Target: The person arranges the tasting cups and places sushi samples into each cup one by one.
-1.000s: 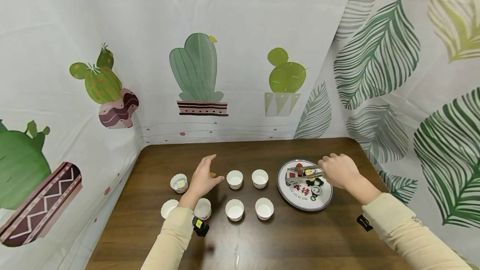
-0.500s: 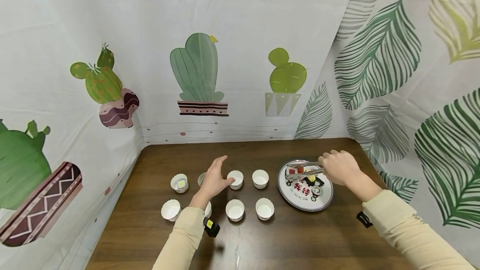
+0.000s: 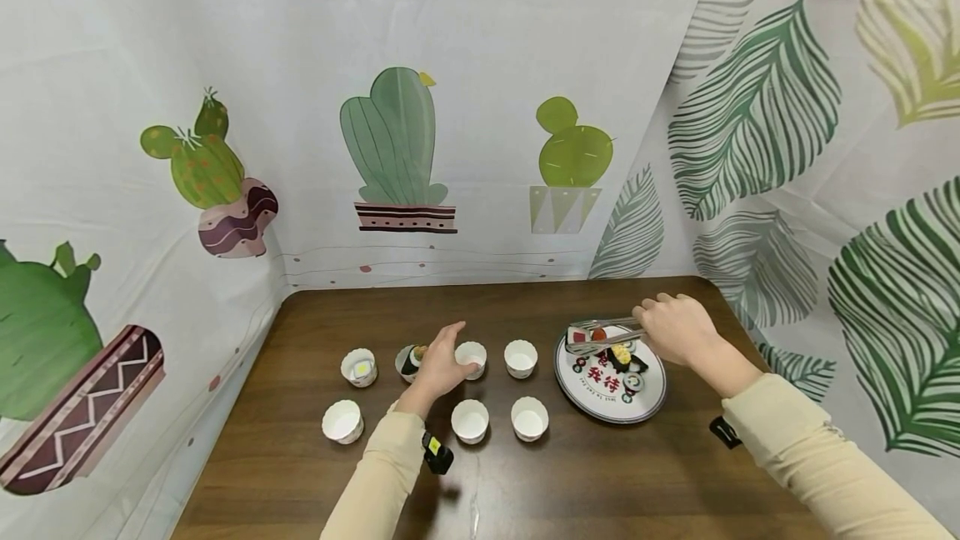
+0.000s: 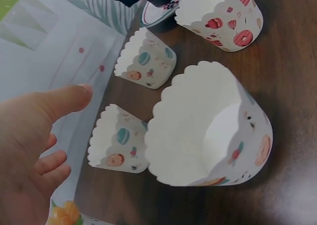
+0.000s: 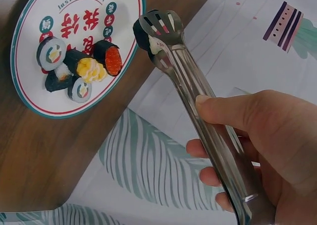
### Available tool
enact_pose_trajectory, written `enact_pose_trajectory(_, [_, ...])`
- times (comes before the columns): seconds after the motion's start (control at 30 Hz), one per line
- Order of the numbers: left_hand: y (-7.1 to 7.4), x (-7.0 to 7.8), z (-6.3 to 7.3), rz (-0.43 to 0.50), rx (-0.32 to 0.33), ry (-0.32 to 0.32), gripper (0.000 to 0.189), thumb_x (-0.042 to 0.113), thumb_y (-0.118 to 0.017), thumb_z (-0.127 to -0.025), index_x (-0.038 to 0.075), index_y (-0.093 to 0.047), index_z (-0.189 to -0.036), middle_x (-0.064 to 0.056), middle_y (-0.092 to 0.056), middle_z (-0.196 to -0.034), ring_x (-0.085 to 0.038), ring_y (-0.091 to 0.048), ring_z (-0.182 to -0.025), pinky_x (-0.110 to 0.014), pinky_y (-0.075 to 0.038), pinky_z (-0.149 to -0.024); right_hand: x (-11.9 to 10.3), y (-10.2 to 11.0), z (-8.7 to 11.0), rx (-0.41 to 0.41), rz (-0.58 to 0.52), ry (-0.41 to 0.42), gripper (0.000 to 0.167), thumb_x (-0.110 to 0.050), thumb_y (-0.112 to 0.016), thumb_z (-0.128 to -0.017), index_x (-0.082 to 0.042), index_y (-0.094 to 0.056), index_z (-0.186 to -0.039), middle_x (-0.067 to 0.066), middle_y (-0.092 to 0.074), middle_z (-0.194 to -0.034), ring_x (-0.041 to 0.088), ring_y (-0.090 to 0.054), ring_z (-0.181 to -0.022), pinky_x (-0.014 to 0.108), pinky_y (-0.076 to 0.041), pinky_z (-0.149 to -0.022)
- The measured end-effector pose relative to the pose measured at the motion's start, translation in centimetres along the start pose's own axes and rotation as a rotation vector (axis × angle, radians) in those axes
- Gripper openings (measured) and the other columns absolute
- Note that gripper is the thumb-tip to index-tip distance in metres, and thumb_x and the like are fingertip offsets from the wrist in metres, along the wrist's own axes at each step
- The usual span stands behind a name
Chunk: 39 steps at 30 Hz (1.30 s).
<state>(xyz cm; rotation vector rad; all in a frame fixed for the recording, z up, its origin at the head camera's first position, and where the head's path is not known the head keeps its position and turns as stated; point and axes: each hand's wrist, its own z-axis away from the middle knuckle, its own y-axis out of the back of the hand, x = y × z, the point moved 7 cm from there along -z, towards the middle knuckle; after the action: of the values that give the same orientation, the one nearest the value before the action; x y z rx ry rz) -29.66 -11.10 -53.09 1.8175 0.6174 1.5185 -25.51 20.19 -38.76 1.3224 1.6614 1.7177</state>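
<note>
My right hand (image 3: 678,330) grips metal tongs (image 5: 198,106) over the far left part of a round white plate (image 3: 637,408). A sushi piece wrapped in dark seaweed (image 5: 142,35) is clamped in their tips, raised above the plate. Several other sushi pieces (image 5: 90,70) lie on that plate, one topped with yellow, another with orange. My left hand (image 3: 441,367), thumb and fingers apart and holding nothing, hovers beside a white scalloped paper baking cup (image 3: 471,355) in the back row. In the left wrist view the thumb points toward the cups without touching one.
Several paper cups stand in two rows on the brown table (image 3: 600,482). A back-left cup (image 3: 358,367) contains a pale piece with a yellow square; its neighbour (image 3: 408,363) contains dark-wrapped sushi. My left forearm hides part of the front row. Printed cloth (image 3: 487,23) hangs behind the table.
My left hand has moved right, from over the second back cup to beside the third. The tongs have shifted slightly left and away from me, and now lift a sushi piece.
</note>
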Motion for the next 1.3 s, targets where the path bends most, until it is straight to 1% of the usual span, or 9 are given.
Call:
enact_pose_trajectory(0.03, [-0.2,-0.1,0.0,-0.001,-0.002,-0.002,0.080,0.023,-0.078,-0.071,0.006,-0.038,-0.138,-0.014,-0.041,-0.139,-0.033,-0.048,-0.119,-0.046,-0.043,-0.092,0.0,0.0,-0.1,-0.002,-0.001,0.000,0.016,-0.017,-0.071,-0.067,-0.009,-0.059,-0.075,0.006,-0.060,-0.074,0.028,-0.057,-0.072,0.039,-0.044,-0.058])
enact_pose_trajectory(0.17, [-1.0,-0.5,-0.1,0.008,-0.019,0.026,0.080,0.024,-0.078,-0.070,0.007,-0.039,-0.138,-0.013,-0.042,-0.139,-0.032,-0.049,-0.119,-0.046,-0.043,-0.091,-0.1,0.2,-0.3,-0.009,-0.004,-0.003,0.018,-0.018,-0.071,-0.068,-0.009,-0.061,-0.079,0.006,-0.061,-0.076,0.028,-0.057,-0.073,0.039,-0.045,-0.059])
enact_pose_trajectory(0.37, [-1.7,-1.0,-0.1,-0.004,-0.029,0.049,0.078,0.024,-0.078,-0.070,0.006,-0.040,-0.136,-0.016,-0.045,-0.135,-0.033,-0.049,-0.118,-0.046,-0.043,-0.092,-0.4,0.7,-0.7,-0.001,-0.001,0.004,0.018,-0.019,-0.072,-0.069,-0.009,-0.059,-0.077,0.005,-0.060,-0.074,0.027,-0.056,-0.070,0.037,-0.043,-0.056])
enact_pose_trajectory(0.53, [-2.3,-1.4,0.0,0.008,-0.052,0.073,0.077,0.024,-0.077,-0.071,0.003,-0.040,-0.136,-0.017,-0.045,-0.134,-0.034,-0.049,-0.117,-0.048,-0.043,-0.092,-0.9,1.1,-1.1,0.038,0.004,0.019,0.016,-0.018,-0.071,-0.068,-0.009,-0.060,-0.076,0.004,-0.060,-0.073,0.026,-0.056,-0.068,0.036,-0.044,-0.055])
enact_pose_trajectory(0.67, [-2.4,-1.6,0.1,0.022,-0.042,0.079,0.076,0.023,-0.078,-0.071,0.003,-0.041,-0.135,-0.018,-0.046,-0.133,-0.034,-0.049,-0.116,-0.048,-0.043,-0.092,-1.4,1.4,-1.6,0.076,0.007,0.029,0.015,-0.016,-0.070,-0.067,-0.009,-0.061,-0.075,0.005,-0.060,-0.071,0.025,-0.056,-0.067,0.035,-0.044,-0.054])
enact_pose_trajectory(0.8, [-2.5,-1.8,0.1,0.037,-0.028,0.086,0.075,0.021,-0.078,-0.070,0.002,-0.042,-0.133,-0.019,-0.046,-0.132,-0.036,-0.049,-0.115,-0.049,-0.042,-0.091,-2.0,1.6,-2.0,0.071,0.006,0.034,0.015,-0.017,-0.071,-0.068,-0.009,-0.061,-0.077,0.004,-0.060,-0.072,0.024,-0.057,-0.068,0.035,-0.044,-0.055])
enact_pose_trajectory(0.97, [-2.8,-2.1,0.1,0.039,-0.023,0.093,0.074,0.022,-0.079,-0.069,0.001,-0.045,-0.131,-0.020,-0.048,-0.130,-0.036,-0.052,-0.111,-0.049,-0.044,-0.087,-2.8,1.8,-2.6,0.059,0.005,0.050,0.012,-0.016,-0.069,-0.070,-0.009,-0.062,-0.078,0.003,-0.060,-0.072,0.023,-0.057,-0.068,0.033,-0.044,-0.055])
enact_pose_trajectory(1.13, [-2.8,-2.1,-0.1,0.015,-0.012,0.093,0.072,0.022,-0.078,-0.069,0.001,-0.047,-0.129,-0.019,-0.051,-0.126,-0.035,-0.054,-0.108,-0.048,-0.045,-0.085,-3.4,1.9,-3.2,0.083,0.005,0.063,0.013,-0.017,-0.070,-0.070,-0.010,-0.063,-0.077,0.003,-0.060,-0.072,0.023,-0.057,-0.068,0.032,-0.044,-0.055])
enact_pose_trajectory(1.3, [-2.6,-2.1,-0.1,0.022,-0.009,0.111,0.069,0.020,-0.077,-0.069,0.001,-0.048,-0.129,-0.019,-0.052,-0.125,-0.036,-0.053,-0.109,-0.049,-0.045,-0.086,-4.1,1.9,-3.8,0.097,0.014,0.076,0.015,-0.019,-0.073,-0.068,-0.010,-0.064,-0.076,0.003,-0.060,-0.071,0.023,-0.057,-0.068,0.032,-0.044,-0.054])
